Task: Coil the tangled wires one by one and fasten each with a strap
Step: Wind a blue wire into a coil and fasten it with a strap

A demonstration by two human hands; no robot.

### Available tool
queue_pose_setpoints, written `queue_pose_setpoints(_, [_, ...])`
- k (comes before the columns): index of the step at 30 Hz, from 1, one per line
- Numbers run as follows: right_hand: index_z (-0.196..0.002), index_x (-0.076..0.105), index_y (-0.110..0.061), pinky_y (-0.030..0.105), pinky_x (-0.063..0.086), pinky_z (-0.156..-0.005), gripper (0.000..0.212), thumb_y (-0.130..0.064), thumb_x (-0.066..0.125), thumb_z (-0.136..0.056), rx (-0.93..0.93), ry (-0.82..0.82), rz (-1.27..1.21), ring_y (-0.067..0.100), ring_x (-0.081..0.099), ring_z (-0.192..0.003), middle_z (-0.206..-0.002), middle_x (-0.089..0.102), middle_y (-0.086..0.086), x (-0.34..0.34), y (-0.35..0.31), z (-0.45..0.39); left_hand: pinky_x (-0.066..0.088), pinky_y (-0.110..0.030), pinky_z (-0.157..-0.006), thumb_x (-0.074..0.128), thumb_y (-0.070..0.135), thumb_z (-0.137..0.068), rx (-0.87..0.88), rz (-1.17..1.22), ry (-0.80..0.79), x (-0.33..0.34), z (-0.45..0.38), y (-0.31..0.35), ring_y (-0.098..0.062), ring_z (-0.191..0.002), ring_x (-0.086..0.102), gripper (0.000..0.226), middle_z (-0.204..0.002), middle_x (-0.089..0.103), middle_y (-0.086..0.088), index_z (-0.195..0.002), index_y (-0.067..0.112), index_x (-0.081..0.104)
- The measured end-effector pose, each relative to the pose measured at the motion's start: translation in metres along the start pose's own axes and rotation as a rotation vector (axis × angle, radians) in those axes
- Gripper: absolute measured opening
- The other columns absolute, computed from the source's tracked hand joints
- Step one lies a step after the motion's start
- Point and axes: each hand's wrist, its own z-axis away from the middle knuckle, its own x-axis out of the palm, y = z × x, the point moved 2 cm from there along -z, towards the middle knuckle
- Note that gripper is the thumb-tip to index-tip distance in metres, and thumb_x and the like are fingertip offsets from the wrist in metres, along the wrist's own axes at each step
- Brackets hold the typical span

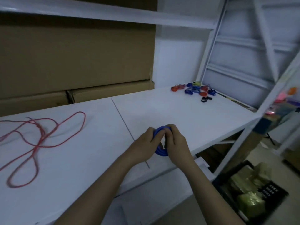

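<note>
blue wire coil (159, 151) is sitting between both hands, just above the white shelf top (162, 111). left hand (144, 144) is curling its fingers around the coil's left side, and right hand (176, 142) is pinching the coil's upper arc with its fingertips; both forearms are reaching in from the lower edge. lower right, a black crate (274, 194) is holding pale wrapped bundles, too blurred to identify. loose red wire (37, 140) is sprawling on the shelf top well to the left. far back right, a cluster of bundled coils (194, 90) in red, blue and yellow is lying by the rack upright.
</note>
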Motion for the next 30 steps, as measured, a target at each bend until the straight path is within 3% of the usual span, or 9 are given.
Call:
queue_pose_setpoints(2, [-0.094, 0.054, -0.018, 0.034, 0.042, -0.057, 0.025, -0.023, 0.032, -0.104, 0.027, -0.004, -0.064, 0.012, 0.047, -0.057, -0.064, 0.052, 0.0, -0.031, 0.019, -0.001, 0.05, -0.028, -0.078, 0.028, 0.056, -0.096, 0.028, -0.031, -0.004, 0.029, -0.017, 0.012, -0.01, -0.079, 0.063, 0.046, -0.087, 0.067, 0.004, -0.104, 0.016, 0.05])
queue_pose_setpoints(4, [-0.095, 0.056, -0.018, 0.036, 0.044, -0.06, 0.027, -0.024, 0.031, -0.104, 0.036, -0.006, -0.135, 0.012, 0.049, -0.059, -0.065, 0.052, -0.004, -0.055, 0.032, -0.004, 0.049, -0.028, -0.073, 0.028, 0.054, -0.097, 0.046, -0.053, 0.012, 0.05, -0.034, 0.023, -0.011, -0.075, 0.062, 0.044, -0.085, 0.067, 0.002, -0.102, 0.016, 0.05])
queue_pose_setpoints(10, [-0.107, 0.056, -0.014, 0.019, 0.047, -0.065, 0.027, -0.02, 0.03, -0.105, 0.056, -0.011, -0.238, 0.003, 0.055, -0.065, -0.082, 0.059, 0.004, -0.11, 0.073, -0.047, 0.039, -0.022, -0.057, 0.031, 0.049, -0.1, 0.08, -0.116, 0.105, 0.097, -0.105, 0.047, -0.009, -0.062, 0.053, 0.039, -0.077, 0.062, 0.002, -0.094, 0.016, 0.051])
queue_pose_setpoints(16, [-0.096, 0.057, -0.02, 0.026, 0.041, -0.067, 0.028, -0.029, 0.032, -0.104, 0.252, -0.053, -0.274, 0.01, 0.048, -0.068, -0.077, 0.053, 0.001, -0.161, 0.138, -0.121, 0.047, -0.034, -0.064, 0.03, 0.048, -0.101, 0.108, -0.248, 0.159, 0.139, -0.204, 0.06, -0.021, -0.071, 0.061, 0.041, -0.08, 0.065, -0.006, -0.097, 0.012, 0.05])
queue_pose_setpoints(21, [-0.09, 0.055, -0.018, 0.014, 0.041, -0.058, 0.028, -0.025, 0.032, -0.105, 0.258, 0.08, -0.258, 0.007, 0.048, -0.062, -0.073, 0.051, -0.001, -0.206, 0.189, -0.181, 0.048, -0.036, -0.063, 0.026, 0.045, -0.102, 0.144, -0.45, 0.173, 0.177, -0.295, 0.08, -0.025, -0.068, 0.061, 0.036, -0.078, 0.062, -0.005, -0.097, 0.013, 0.043])
queue_pose_setpoints(24, [-0.091, 0.055, -0.019, 0.018, 0.043, -0.058, 0.025, -0.023, 0.034, -0.104, 0.21, 0.127, -0.19, 0.007, 0.049, -0.06, -0.073, 0.054, -0.001, -0.233, 0.216, -0.212, 0.051, -0.038, -0.067, 0.024, 0.045, -0.102, 0.128, -0.531, 0.13, 0.198, -0.336, 0.092, -0.027, -0.068, 0.063, 0.032, -0.082, 0.065, -0.008, -0.096, 0.016, 0.037])
queue_pose_setpoints(30, [-0.092, 0.055, -0.019, 0.027, 0.042, -0.064, 0.021, -0.016, 0.037, -0.102, 0.118, 0.036, -0.069, 0.007, 0.049, -0.061, -0.069, 0.053, -0.006, -0.272, 0.262, -0.261, 0.051, -0.028, -0.071, 0.03, 0.056, -0.097, 0.0, -0.182, -0.09, 0.214, -0.384, 0.101, -0.009, -0.066, 0.064, 0.043, -0.078, 0.065, 0.002, -0.102, 0.019, 0.052])
